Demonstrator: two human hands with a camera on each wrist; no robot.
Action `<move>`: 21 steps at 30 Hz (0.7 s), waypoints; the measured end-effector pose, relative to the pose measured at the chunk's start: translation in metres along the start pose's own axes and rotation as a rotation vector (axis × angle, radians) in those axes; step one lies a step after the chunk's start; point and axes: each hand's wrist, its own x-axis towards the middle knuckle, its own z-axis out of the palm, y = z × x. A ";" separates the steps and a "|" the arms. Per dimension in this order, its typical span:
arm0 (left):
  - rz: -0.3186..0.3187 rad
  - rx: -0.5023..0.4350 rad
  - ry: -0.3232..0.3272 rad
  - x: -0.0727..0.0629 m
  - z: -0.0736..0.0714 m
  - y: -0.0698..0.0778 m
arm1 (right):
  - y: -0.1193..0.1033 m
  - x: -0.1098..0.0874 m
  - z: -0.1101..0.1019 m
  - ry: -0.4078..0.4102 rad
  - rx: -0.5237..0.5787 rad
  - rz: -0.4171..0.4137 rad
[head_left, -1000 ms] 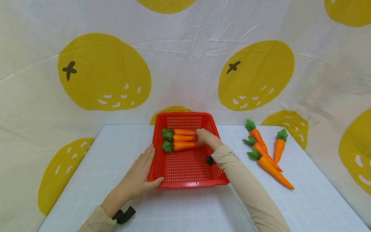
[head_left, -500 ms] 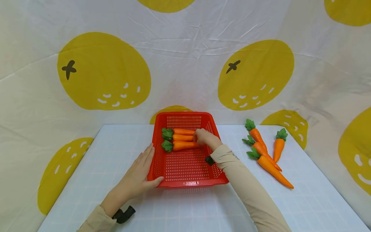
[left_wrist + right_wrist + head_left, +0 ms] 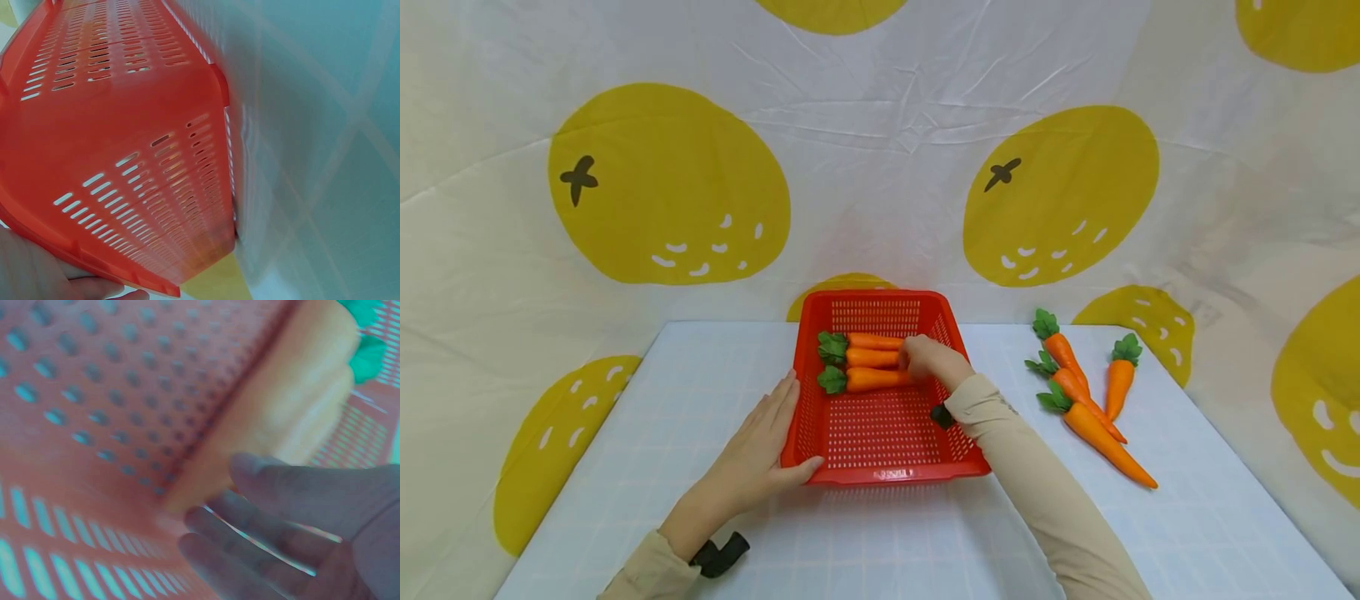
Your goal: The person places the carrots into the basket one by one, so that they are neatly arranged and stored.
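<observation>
A red perforated basket (image 3: 885,475) stands on the table, with three orange carrots (image 3: 872,358) lying crosswise inside, green tops to the left. My left hand (image 3: 752,458) rests along the basket's left rim, fingers straight, thumb over the front corner; the left wrist view shows its fingers (image 3: 94,287) at the rim. My right hand (image 3: 934,360) reaches inside and covers the carrots' narrow ends. In the blurred right wrist view, the thumb (image 3: 250,464) lies against the nearest carrot (image 3: 250,425) and bent fingers sit by its tip, seemingly pinching it.
Right of the basket, several more carrots lie on the pale checked table (image 3: 880,550): three close together, including a long front carrot (image 3: 1105,442), and a separate carrot (image 3: 1121,387) to their right. Behind the table hangs a cloth (image 3: 880,167) printed with yellow fruit.
Both hands, the basket and the carrots keep their places. Only a very slight shift of the whole view shows.
</observation>
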 end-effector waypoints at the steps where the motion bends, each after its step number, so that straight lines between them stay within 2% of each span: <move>1: 0.000 -0.003 0.000 0.000 0.000 0.000 | 0.000 -0.001 -0.002 0.002 -0.004 -0.008; 7: 0.001 -0.001 0.000 0.000 -0.001 0.001 | -0.002 -0.009 -0.017 0.020 0.016 -0.050; 13: 0.004 0.002 0.005 -0.001 -0.002 0.001 | -0.004 -0.027 -0.037 0.050 0.087 -0.109; 17: 0.004 -0.004 0.010 0.000 -0.001 0.001 | -0.003 -0.041 -0.047 0.104 0.146 -0.167; 21: 0.007 -0.005 0.012 0.000 0.000 0.001 | 0.000 -0.057 -0.054 0.197 0.222 -0.220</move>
